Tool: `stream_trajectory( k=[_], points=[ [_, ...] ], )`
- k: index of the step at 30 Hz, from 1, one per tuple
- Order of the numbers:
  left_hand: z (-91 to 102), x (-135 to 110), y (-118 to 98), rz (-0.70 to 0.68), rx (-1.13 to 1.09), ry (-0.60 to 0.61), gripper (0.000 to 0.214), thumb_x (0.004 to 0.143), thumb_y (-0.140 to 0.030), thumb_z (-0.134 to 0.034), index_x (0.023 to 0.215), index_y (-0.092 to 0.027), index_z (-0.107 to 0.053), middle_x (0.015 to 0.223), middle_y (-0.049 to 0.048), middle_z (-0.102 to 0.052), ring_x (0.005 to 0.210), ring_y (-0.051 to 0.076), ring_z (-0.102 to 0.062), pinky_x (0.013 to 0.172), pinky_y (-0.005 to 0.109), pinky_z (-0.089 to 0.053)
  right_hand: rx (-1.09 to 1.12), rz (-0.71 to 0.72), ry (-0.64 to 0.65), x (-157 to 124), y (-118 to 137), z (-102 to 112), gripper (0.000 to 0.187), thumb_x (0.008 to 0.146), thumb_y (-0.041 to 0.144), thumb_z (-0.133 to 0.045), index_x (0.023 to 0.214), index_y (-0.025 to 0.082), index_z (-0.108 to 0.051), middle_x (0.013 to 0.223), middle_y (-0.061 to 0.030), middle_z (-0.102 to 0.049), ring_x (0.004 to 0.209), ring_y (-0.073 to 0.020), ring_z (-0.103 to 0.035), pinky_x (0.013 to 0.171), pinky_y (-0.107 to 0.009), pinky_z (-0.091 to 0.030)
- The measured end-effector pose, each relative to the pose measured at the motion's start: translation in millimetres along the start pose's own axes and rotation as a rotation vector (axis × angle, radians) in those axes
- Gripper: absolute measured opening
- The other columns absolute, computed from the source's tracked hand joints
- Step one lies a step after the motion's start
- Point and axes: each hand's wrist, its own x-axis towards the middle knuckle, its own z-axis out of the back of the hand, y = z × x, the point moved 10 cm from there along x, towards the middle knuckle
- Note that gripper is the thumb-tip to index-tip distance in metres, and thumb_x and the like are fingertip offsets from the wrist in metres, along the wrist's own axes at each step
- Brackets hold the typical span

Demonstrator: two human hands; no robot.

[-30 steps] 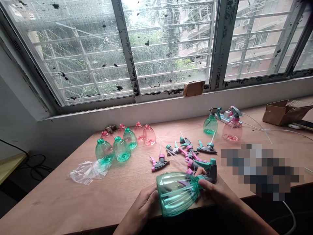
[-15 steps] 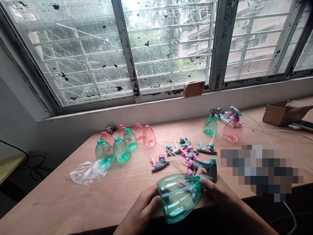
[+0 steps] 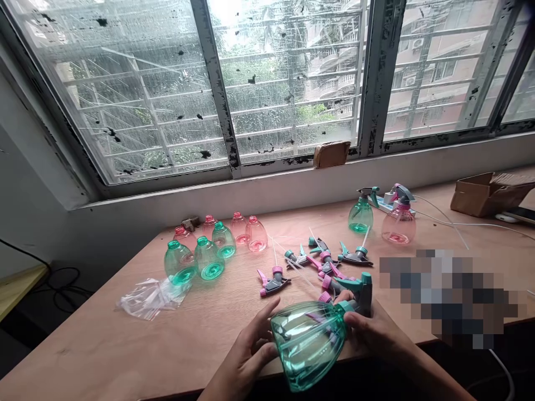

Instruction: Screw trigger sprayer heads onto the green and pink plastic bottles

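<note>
A clear green spray bottle (image 3: 307, 342) lies on its side at the table's near edge, base toward me. My left hand (image 3: 246, 356) cups its left side, the upper fingers lifted off the plastic. My right hand (image 3: 371, 331) is closed around the bottle's neck, where a teal and grey trigger head (image 3: 358, 289) sits. Just behind lie several loose trigger heads (image 3: 321, 259) in pink and teal, with thin white dip tubes.
Several empty green and pink bottles (image 3: 209, 250) stand at the back left. Two assembled bottles (image 3: 380, 217) stand at the back right. A crumpled clear bag (image 3: 148, 295) lies left. A cardboard box (image 3: 485, 192) and white cables sit at far right. A blurred patch covers the right table area.
The bottle has tipped a little lower, its base swinging toward me. My left fingers have lifted and spread along its side. The right hand keeps its hold at the neck.
</note>
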Motion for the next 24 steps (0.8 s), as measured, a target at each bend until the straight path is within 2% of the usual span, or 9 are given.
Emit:
stream_trajectory(
  k=[3,6,12,15,19,21,24],
  points=[
    [-6.7,0.2,-5.3,0.024,0.027,0.038,0.054,0.098,-0.053,-0.06,0.146,-0.029,-0.055,0.141,0.0094,-0.064,0.126,0.032,-0.06,0.106,0.042,-0.048,-0.03,0.003,-0.025,0.5,-2.5,5.4,0.049,0.075,0.058,-0.083,0.087,0.018,-0.06,0.052,0.0057,-0.056,0.038,-0.0092,-0.047,0.041,-0.02,-0.036],
    [-13.7,1.6,-13.1,0.036,0.07,0.088,0.046,0.103,-0.05,-0.052,0.14,-0.026,-0.061,0.135,0.0088,-0.068,0.124,0.031,-0.06,0.11,0.041,-0.044,-0.03,0.0,-0.004,0.3,-1.1,2.8,0.047,0.076,0.057,-0.082,0.088,0.018,-0.059,0.054,0.0051,-0.058,0.039,-0.0108,-0.05,0.042,-0.021,-0.038],
    [-18.0,2.5,-17.8,0.017,0.132,0.15,0.048,0.105,-0.053,-0.044,0.124,-0.02,-0.073,0.112,0.0086,-0.074,0.114,0.032,-0.063,0.109,0.043,-0.044,-0.009,-0.003,0.009,-0.8,5.9,-3.4,0.049,0.073,0.058,-0.084,0.088,0.019,-0.058,0.056,0.0036,-0.06,0.043,-0.014,-0.056,0.043,-0.023,-0.041],
    [-13.9,2.2,-12.9,0.027,0.085,0.116,0.05,0.103,-0.056,-0.047,0.136,-0.024,-0.065,0.123,0.0093,-0.07,0.119,0.032,-0.061,0.11,0.044,-0.043,-0.009,-0.015,0.019,-1.2,4.7,-3.5,0.05,0.074,0.058,-0.084,0.09,0.02,-0.057,0.058,0.0033,-0.061,0.046,-0.0149,-0.057,0.045,-0.023,-0.041],
    [-6.2,-1.2,-4.9,0.003,-0.064,0.036,0.071,0.09,-0.056,-0.071,0.153,-0.039,-0.042,0.146,0.0075,-0.055,0.128,0.032,-0.057,0.107,0.042,-0.047,0.002,-0.043,0.05,0.0,-4.3,-2.5,0.049,0.075,0.063,-0.08,0.087,0.02,-0.059,0.054,0.0044,-0.056,0.043,-0.0135,-0.051,0.047,-0.025,-0.042],
    [-8.4,-4.6,2.0,0.027,-0.102,0.057,0.071,0.089,-0.049,-0.075,0.152,-0.043,-0.042,0.148,0.0069,-0.054,0.127,0.031,-0.058,0.105,0.042,-0.049,0.031,-0.077,0.041,1.3,-11.9,0.4,0.052,0.073,0.065,-0.08,0.087,0.02,-0.059,0.056,0.0034,-0.058,0.045,-0.0148,-0.052,0.05,-0.028,-0.045],
    [-11.7,-8.4,8.7,0.084,-0.098,0.089,0.059,0.094,-0.048,-0.069,0.149,-0.041,-0.048,0.142,0.0064,-0.059,0.124,0.03,-0.061,0.105,0.042,-0.05,0.043,-0.104,0.016,2.6,-17.9,4.9,0.054,0.07,0.068,-0.082,0.088,0.021,-0.061,0.06,0.0008,-0.062,0.048,-0.0172,-0.056,0.054,-0.031,-0.049]
  ],
)
